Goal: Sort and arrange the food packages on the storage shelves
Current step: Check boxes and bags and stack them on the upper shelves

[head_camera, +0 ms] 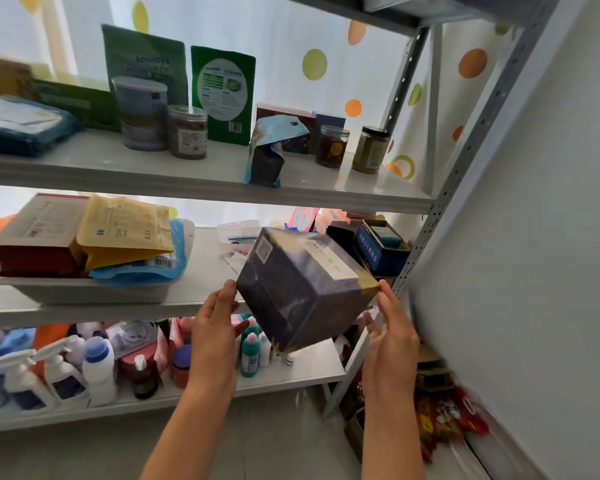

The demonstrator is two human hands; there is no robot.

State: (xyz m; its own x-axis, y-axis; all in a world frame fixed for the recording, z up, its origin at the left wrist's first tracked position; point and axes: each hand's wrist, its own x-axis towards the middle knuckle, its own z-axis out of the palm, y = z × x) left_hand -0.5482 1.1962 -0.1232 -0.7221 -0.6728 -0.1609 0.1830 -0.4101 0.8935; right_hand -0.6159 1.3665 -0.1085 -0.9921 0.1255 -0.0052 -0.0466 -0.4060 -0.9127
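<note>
Box (303,289) hangs tilted before the middle shelf (201,268), pressed between our spread hands, left (215,327) and right (392,337); palms only flank it, so we judge it could slip.

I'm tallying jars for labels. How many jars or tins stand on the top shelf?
4. A grey tin and a clear jar stand left of centre; a dark-filled jar and a greenish jar stand at right. Packages may hide others.

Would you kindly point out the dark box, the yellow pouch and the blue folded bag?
dark box (302,289), head view, front face.
yellow pouch (125,230), head view, flat front.
blue folded bag (269,150), head view, crumpled front.
</note>
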